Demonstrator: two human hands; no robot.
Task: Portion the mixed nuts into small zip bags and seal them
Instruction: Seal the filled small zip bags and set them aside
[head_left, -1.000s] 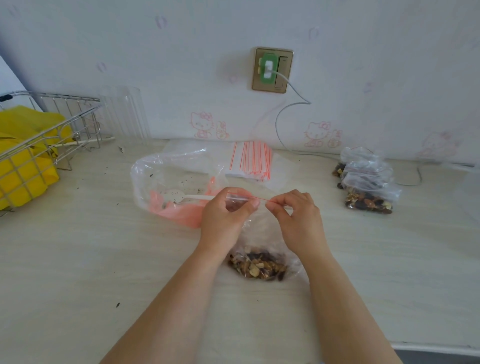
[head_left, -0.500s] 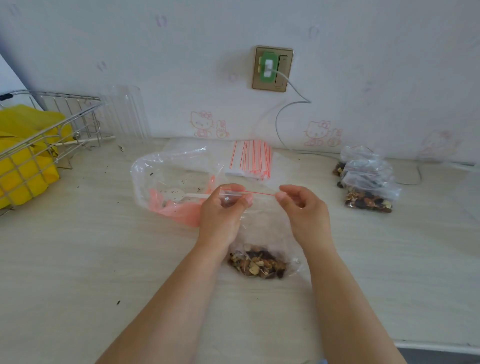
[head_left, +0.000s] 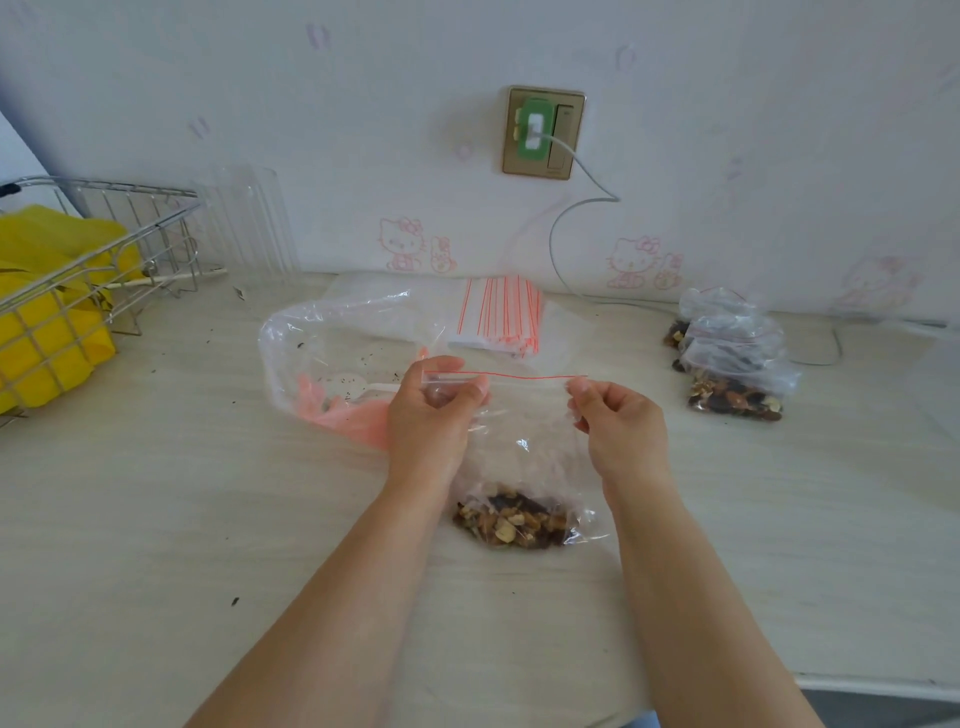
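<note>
A small clear zip bag with a red seal line (head_left: 524, 447) is held upright over the pale wood-grain bench (head_left: 156, 519), near the middle of the scene. Its top edge is pinched at the left corner by the left hand (head_left: 434, 415) and at the right corner by the right hand (head_left: 615, 421); each grip is closed on the strip between thumb and fingertips, and the strip is drawn taut between them. Whether the seal is fully pressed shut cannot be told. A portion of brown mixed nuts (head_left: 511, 519) is seen at the bottom of the bag, resting on the bench. A large crumpled clear plastic bag with pink tinting (head_left: 332, 364) lies beyond the left hand. A stack of unused red-striped zip bags (head_left: 501, 317) is placed farther back. Filled nut bags in a small pile (head_left: 732, 358) are located at the far right. A wire basket holding yellow material (head_left: 57, 291) stands at the far left.
</note>
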